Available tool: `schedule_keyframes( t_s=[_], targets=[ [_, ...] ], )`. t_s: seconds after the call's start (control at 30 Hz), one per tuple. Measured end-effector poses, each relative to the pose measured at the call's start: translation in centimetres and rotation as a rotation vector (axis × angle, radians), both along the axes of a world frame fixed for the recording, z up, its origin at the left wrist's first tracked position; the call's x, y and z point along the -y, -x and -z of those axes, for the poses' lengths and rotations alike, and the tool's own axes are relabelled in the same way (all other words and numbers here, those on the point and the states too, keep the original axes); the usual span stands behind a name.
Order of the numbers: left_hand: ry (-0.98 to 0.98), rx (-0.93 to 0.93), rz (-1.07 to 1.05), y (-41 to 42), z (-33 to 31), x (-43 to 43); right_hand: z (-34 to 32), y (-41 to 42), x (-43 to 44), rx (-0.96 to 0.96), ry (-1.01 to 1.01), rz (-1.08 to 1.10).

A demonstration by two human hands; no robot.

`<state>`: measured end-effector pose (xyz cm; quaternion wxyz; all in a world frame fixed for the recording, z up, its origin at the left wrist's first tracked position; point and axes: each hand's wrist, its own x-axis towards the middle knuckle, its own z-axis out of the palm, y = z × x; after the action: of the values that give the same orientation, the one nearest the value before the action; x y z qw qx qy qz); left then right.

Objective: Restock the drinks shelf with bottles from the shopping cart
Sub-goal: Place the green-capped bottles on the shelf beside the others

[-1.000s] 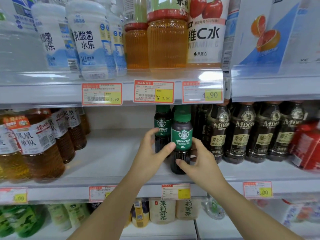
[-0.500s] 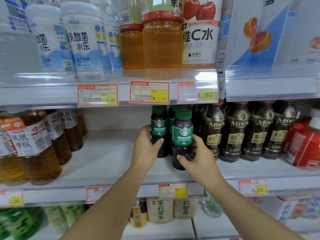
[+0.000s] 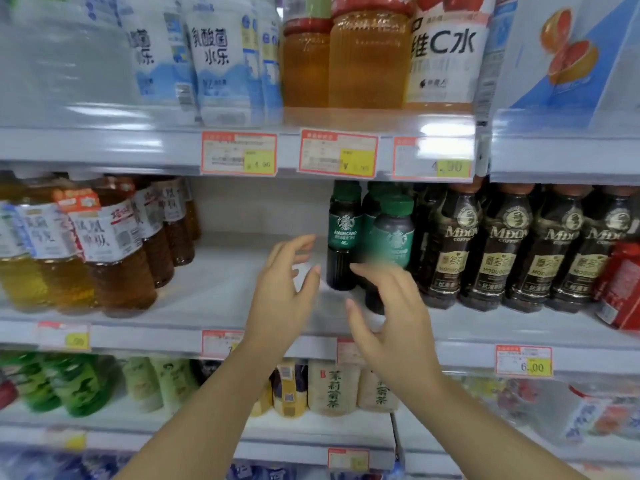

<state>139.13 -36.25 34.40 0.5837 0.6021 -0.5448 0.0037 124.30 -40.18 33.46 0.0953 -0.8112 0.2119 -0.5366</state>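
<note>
Two dark coffee bottles with green caps and green labels stand on the middle shelf [image 3: 221,285]. The front bottle [image 3: 393,233] is blurred and stands just ahead and right of the rear bottle [image 3: 344,233]. More green caps show behind them. My left hand [image 3: 284,292] hovers left of the rear bottle with fingers spread, holding nothing. My right hand [image 3: 388,317] is in front of the front bottle's base, fingers loosely spread, gripping nothing. The shopping cart is out of view.
Dark MDOU coffee bottles [image 3: 505,251] crowd the shelf right of the green-capped bottles, with a red pack [image 3: 620,282] at the far right. Amber tea bottles [image 3: 114,247] stand at the left. Bare shelf lies between them. Price tags line the shelf edges.
Both hands have let go of the green-capped bottles and pulled back toward me, fingers opening. The front bottle now stands on the shelf, farther back than a second ago.
</note>
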Motion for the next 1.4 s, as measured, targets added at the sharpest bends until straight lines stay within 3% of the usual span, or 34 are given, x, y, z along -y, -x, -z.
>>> schedule_keyframes(
  t_s=[0.17, 0.37, 0.57, 0.7, 0.87, 1.0, 1.23, 1.4],
  targets=[
    [0.023, 0.009, -0.258, -4.1, 5.7, -9.1, 3.5, -7.1, -4.4, -0.233, -0.119, -0.288],
    [-0.191, -0.294, -0.675, -8.7, 18.2, -22.7, 13.1, -17.1, -12.3, -0.579, -0.285, -0.605],
    [-0.433, -0.727, -1.037, -8.2, 31.5, -35.3, 25.6, -24.5, -21.3, -0.927, -0.41, -0.857],
    [-0.596, -0.855, -1.137, -9.0, 38.7, -40.4, 34.0, -28.8, -25.7, -1.145, -0.431, -0.95],
    [-0.643, -0.971, -1.181, -13.2, 47.5, -43.5, 44.6, -35.3, -29.7, -1.382, -0.443, -0.946],
    [-0.682, -1.008, -1.2, -17.6, 54.2, -44.0, 52.0, -39.4, -32.1, -1.484, -0.418, -0.916],
    [-1.007, -0.838, -1.264, -22.2, 61.4, -44.1, 58.9, -41.7, -33.8, -1.483, -0.165, -0.81],
    [-0.89, -0.802, -1.307, -21.7, 61.3, -44.0, 58.8, -41.8, -34.1, -1.394, -0.049, -0.862]
  ],
)
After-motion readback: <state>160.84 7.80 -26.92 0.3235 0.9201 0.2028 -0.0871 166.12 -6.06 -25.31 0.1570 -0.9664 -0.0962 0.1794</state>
